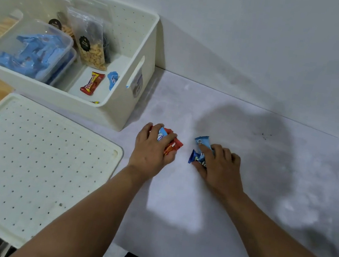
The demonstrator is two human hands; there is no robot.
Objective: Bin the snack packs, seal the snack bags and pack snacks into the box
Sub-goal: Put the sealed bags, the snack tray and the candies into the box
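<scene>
Head view, down onto a pale grey desk (269, 166). Left hand (151, 150) clenched over red and light-blue foil snack packs (172, 145), pressed to the desk. Right hand (220, 167) grasping blue foil snack packs (199, 153), just beside the left. White perforated plastic box (132, 33) at far left, open (clear zip bags of snacks (90, 47), blue packs in clear tubs (34, 51), loose red pack (92, 84) inside). White perforated lid (32, 162) flat in front of the box.

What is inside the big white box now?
The white box holds a clear tub of blue packs, upright snack bags, and a loose red pack and blue pack on its floor. The tub hides what lies beneath.
</scene>
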